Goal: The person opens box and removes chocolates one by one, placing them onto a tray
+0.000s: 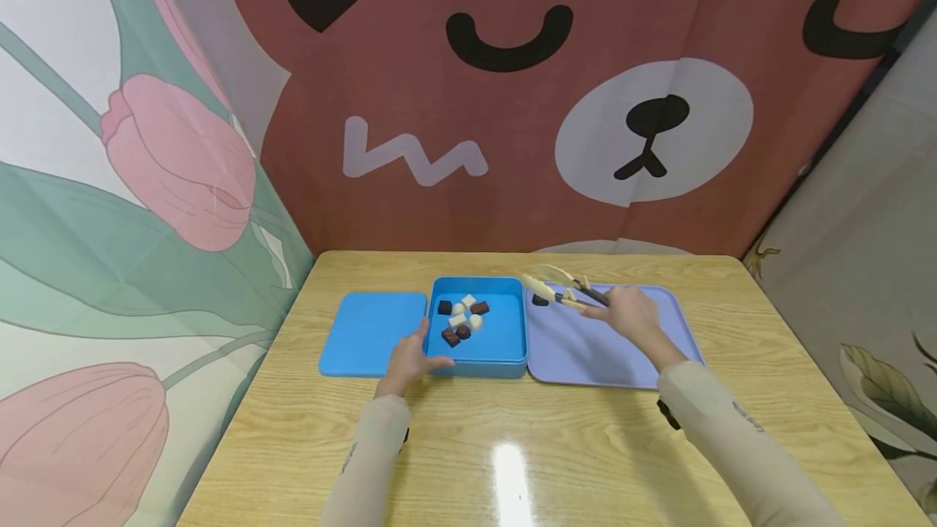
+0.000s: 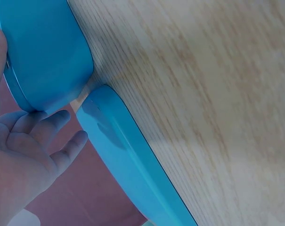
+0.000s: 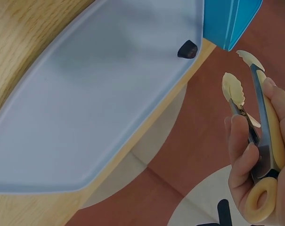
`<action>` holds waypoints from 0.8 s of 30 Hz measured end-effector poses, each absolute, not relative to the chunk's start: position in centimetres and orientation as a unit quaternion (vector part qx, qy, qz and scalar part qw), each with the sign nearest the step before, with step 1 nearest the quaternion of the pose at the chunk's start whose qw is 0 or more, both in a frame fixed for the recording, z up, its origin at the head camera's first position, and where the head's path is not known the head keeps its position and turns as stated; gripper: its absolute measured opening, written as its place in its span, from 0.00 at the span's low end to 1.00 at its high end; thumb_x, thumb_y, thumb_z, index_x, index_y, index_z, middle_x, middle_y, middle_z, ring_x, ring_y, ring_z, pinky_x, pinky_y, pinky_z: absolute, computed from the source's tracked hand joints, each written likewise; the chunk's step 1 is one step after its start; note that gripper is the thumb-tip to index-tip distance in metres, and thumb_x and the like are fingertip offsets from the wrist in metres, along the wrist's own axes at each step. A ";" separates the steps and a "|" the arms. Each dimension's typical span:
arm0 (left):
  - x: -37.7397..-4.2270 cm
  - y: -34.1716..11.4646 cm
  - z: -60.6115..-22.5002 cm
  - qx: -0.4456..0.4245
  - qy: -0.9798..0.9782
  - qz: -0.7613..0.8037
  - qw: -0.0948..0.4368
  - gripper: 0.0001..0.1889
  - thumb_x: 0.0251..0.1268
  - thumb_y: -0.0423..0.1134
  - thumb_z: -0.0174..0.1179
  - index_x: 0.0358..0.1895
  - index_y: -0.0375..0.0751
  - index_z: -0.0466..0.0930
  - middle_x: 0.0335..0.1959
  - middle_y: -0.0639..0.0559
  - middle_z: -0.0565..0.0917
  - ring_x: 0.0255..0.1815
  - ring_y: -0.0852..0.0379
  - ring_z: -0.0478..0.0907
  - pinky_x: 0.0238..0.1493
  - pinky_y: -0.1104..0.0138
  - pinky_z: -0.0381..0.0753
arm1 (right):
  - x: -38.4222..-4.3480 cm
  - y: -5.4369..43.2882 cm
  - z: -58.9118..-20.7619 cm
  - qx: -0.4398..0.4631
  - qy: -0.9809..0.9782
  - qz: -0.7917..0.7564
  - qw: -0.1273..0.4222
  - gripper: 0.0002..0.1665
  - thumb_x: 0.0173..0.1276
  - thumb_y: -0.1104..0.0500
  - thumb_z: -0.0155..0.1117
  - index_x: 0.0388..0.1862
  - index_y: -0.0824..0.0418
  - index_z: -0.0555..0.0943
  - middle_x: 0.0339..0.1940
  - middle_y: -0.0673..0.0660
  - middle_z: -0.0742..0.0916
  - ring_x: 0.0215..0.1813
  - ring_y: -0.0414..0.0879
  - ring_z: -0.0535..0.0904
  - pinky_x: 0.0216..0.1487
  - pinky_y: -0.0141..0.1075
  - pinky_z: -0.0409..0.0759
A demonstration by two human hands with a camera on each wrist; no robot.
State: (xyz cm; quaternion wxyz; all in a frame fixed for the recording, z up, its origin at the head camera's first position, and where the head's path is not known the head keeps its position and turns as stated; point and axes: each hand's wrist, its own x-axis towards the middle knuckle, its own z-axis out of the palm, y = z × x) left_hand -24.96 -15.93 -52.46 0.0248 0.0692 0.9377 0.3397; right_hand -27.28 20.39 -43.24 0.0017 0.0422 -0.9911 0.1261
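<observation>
My right hand (image 1: 634,314) grips a pair of tongs (image 3: 267,141) with cream scalloped tips, held above the far left part of the lavender tray (image 1: 607,356). The tips stand apart with nothing seen between them. Below them, in the tray's far left corner, lies one dark chocolate piece (image 3: 188,49). Beside the tray sits an uncovered blue box (image 1: 505,340) holding several white, brown and dark chocolates (image 1: 457,320). At the box's near left corner is my left hand (image 1: 406,360), thumb along the front and outstretched fingers touching the left side.
A flat blue lid (image 1: 373,336) lies on the wooden table (image 1: 454,446), left of the box. Behind the table's far edge hangs a printed cloth (image 1: 512,210) with a bear face. The box and tray stand side by side.
</observation>
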 end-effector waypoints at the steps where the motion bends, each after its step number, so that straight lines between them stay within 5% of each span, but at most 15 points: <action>1: -25.0 -15.9 -52.5 0.071 0.938 0.339 0.023 0.53 0.42 0.52 0.69 0.68 0.32 0.49 0.42 0.34 0.77 0.47 0.40 0.73 0.42 0.54 0.75 | -27.2 20.3 -43.2 0.043 -0.991 0.125 0.003 0.33 0.50 0.32 0.61 0.09 0.57 0.64 0.08 0.50 0.65 0.12 0.40 0.56 0.12 0.30 0.53; 14: -25.0 -16.0 -52.4 0.069 0.939 0.336 0.027 0.53 0.42 0.53 0.68 0.68 0.32 0.48 0.30 0.40 0.78 0.40 0.44 0.76 0.41 0.56 0.75 | -26.7 18.5 -42.7 0.074 -0.990 0.117 0.011 0.33 0.49 0.34 0.63 0.08 0.55 0.61 0.08 0.48 0.62 0.13 0.39 0.55 0.12 0.30 0.52; 20: -25.0 -16.0 -52.3 0.070 0.939 0.335 0.033 0.53 0.43 0.54 0.68 0.69 0.33 0.47 0.15 0.49 0.71 0.18 0.55 0.71 0.30 0.61 0.72 | -26.4 17.5 -42.8 0.094 -0.989 0.115 0.023 0.33 0.49 0.35 0.65 0.08 0.54 0.60 0.08 0.47 0.61 0.13 0.39 0.54 0.12 0.30 0.50; 24: -24.9 -15.9 -52.3 0.069 0.938 0.337 0.036 0.54 0.43 0.54 0.68 0.69 0.33 0.47 0.15 0.48 0.71 0.19 0.54 0.71 0.31 0.61 0.72 | -26.4 16.9 -42.9 0.105 -0.988 0.113 0.025 0.33 0.49 0.36 0.65 0.08 0.54 0.59 0.07 0.47 0.60 0.12 0.39 0.53 0.12 0.30 0.50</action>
